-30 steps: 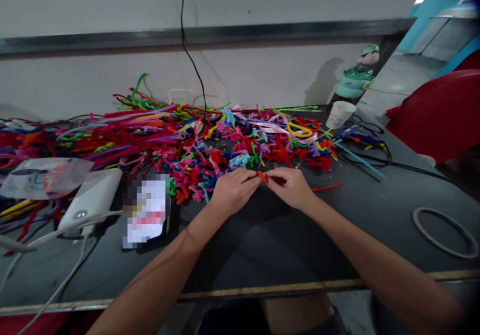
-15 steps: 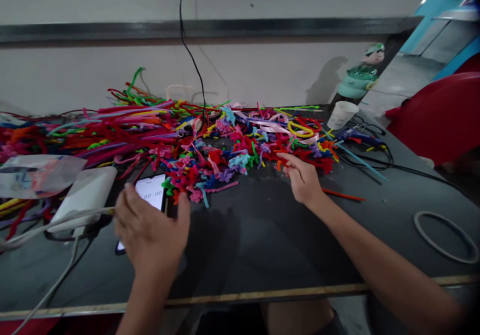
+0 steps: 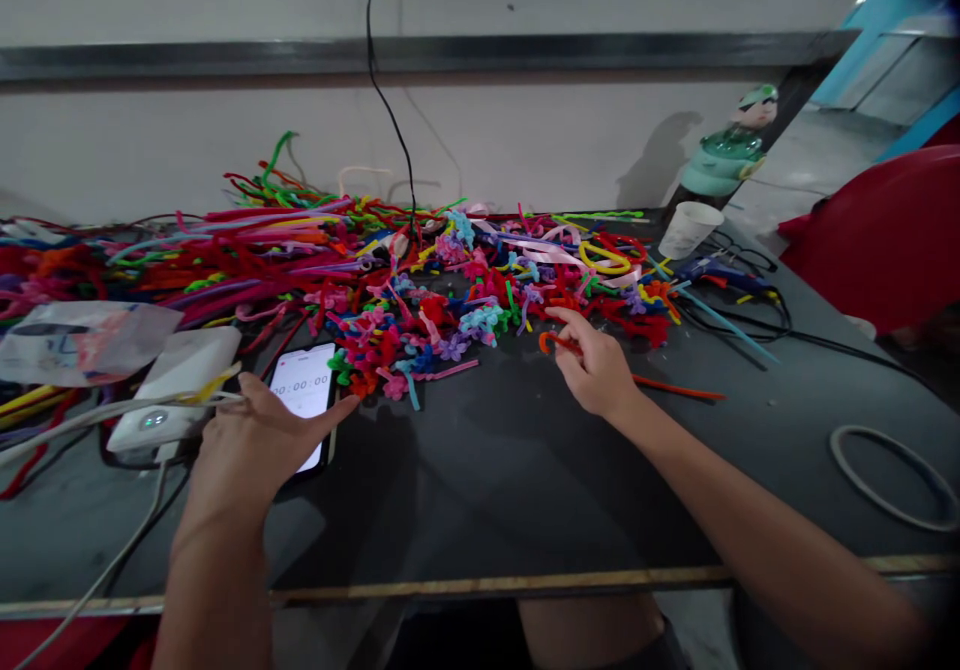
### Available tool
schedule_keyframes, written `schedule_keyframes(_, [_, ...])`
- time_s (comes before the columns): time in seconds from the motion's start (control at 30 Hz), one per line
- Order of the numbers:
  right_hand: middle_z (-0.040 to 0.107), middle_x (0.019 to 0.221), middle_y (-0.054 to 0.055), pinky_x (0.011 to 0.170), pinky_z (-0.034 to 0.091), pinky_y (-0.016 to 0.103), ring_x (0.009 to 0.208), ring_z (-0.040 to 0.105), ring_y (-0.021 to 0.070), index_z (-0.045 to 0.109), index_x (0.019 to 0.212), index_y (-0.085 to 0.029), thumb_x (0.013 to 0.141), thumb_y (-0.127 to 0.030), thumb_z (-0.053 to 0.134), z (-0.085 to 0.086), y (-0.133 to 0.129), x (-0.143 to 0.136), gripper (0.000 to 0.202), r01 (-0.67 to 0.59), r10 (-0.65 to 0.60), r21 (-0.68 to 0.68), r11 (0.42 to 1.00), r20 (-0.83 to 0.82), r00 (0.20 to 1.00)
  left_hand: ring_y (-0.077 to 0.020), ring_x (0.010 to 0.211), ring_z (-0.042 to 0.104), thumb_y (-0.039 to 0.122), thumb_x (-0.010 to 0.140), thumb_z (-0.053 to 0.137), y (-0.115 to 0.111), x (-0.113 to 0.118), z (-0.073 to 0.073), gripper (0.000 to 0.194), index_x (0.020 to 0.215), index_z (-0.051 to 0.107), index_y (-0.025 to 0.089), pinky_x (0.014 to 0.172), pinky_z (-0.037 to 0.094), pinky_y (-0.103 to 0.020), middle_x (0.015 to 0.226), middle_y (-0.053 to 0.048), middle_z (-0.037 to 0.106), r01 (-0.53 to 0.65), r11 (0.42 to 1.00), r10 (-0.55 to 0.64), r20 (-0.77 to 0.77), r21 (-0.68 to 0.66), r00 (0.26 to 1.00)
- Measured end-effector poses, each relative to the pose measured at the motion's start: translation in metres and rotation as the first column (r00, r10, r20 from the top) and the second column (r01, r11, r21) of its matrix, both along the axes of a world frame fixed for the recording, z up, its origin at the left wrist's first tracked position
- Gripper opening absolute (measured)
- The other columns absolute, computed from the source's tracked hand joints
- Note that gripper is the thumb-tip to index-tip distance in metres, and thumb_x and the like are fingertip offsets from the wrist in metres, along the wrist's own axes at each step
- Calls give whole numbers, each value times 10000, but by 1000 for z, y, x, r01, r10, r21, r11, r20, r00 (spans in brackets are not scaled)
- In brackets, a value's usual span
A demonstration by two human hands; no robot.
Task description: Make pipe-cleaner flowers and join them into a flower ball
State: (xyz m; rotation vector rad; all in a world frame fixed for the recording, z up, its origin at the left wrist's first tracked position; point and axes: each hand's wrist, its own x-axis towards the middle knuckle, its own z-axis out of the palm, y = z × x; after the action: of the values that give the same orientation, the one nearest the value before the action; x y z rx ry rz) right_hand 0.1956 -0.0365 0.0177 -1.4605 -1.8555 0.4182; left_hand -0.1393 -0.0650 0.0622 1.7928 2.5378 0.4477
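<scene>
My left hand is over the left side of a phone that shows a timer at zeros. Its thumb stretches out to the right, apart from the fingers, and it holds nothing. In my right hand is an orange pipe cleaner; a hooked end pokes out by the fingertips and the straight tail lies to the right. The index finger points toward a heap of small twisted pipe cleaner pieces in many colours, just beyond the hand.
Long loose pipe cleaners pile up at the back left. A white power bank with cables and a plastic packet sit left. A paper cup, a bottle, a blue glue gun and a grey ring are right.
My left hand has moved left and lower, uncovering more of the phone's screen. My right hand stays nearly in place, and the orange hooked end shows more clearly.
</scene>
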Motion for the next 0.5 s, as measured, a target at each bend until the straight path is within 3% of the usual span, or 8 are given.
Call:
schedule_keyframes(0.07, [624, 779, 15, 589, 386, 243, 623, 550, 135, 538, 1170, -199, 798, -200, 472, 4, -3, -2, 378, -71, 71, -10, 997, 16, 997, -503, 1075, 486, 664, 564, 633, -7, 27, 2, 928, 1230, 430, 50, 796, 419, -605, 1142, -279, 533, -59, 998, 60, -60, 18, 996])
schedule_keyframes(0.1, [613, 745, 4, 593, 383, 240, 614, 546, 131, 557, 1130, -201, 808, -229, 486, 6, -4, -3, 331, -119, 120, -14, 993, 28, 992, -497, 1084, 488, 670, 612, 587, -11, 43, 2, 934, 1239, 417, -1, 816, 425, -596, 1175, -314, 507, -31, 999, 33, -122, 17, 992])
schedule_keyframes(0.17, [599, 705, -11, 601, 379, 234, 606, 543, 124, 584, 1050, -210, 820, -305, 516, 9, -8, -7, 258, -201, 202, -16, 979, 59, 978, -411, 1075, 536, 551, 768, 501, -16, 80, -1, 705, 1221, 463, 12, 847, 457, -521, 1139, -272, 562, 268, 963, -263, -117, 34, 958])
schedule_keyframes(0.23, [618, 738, -7, 611, 372, 229, 637, 558, 123, 598, 997, -215, 836, -349, 518, 12, -10, -12, 224, -231, 230, -6, 973, 99, 968, -300, 1082, 567, 411, 856, 453, -14, 113, -7, 501, 1265, 464, 121, 886, 471, -433, 1160, -170, 602, 566, 813, -571, -7, 138, 821])
schedule_keyframes(0.27, [631, 760, 0, 610, 366, 228, 656, 566, 124, 603, 968, -214, 852, -345, 500, 12, -11, -13, 203, -230, 227, 3, 973, 124, 966, -268, 1089, 569, 360, 879, 436, -10, 126, -10, 465, 1295, 445, 152, 890, 476, -402, 1190, -146, 596, 654, 733, -671, 38, 185, 741])
schedule_keyframes(0.33, [648, 782, 13, 599, 350, 229, 672, 574, 126, 607, 912, -203, 887, -304, 445, 11, -11, -15, 192, -221, 214, 22, 975, 173, 961, -238, 1053, 593, 293, 906, 404, 6, 142, -16, 398, 1275, 484, 168, 875, 486, -373, 1165, -125, 620, 712, 651, -753, 106, 263, 649])
schedule_keyframes(0.43, [643, 763, 28, 598, 343, 233, 670, 574, 133, 599, 874, -191, 919, -277, 383, 10, -9, -13, 236, -195, 185, 36, 980, 190, 964, -183, 960, 630, 256, 896, 450, 32, 148, -21, 279, 1099, 627, 181, 861, 493, -309, 1038, -73, 684, 784, 509, -860, 236, 355, 451])
schedule_keyframes(0.5, [635, 759, 35, 619, 358, 236, 685, 579, 141, 591, 877, -188, 930, -282, 364, 9, -6, -10, 251, -161, 154, 34, 986, 149, 977, -166, 900, 645, 255, 869, 506, 44, 148, -23, 233, 1036, 661, 202, 809, 511, -288, 985, -52, 700, 756, 503, -860, 327, 420, 391])
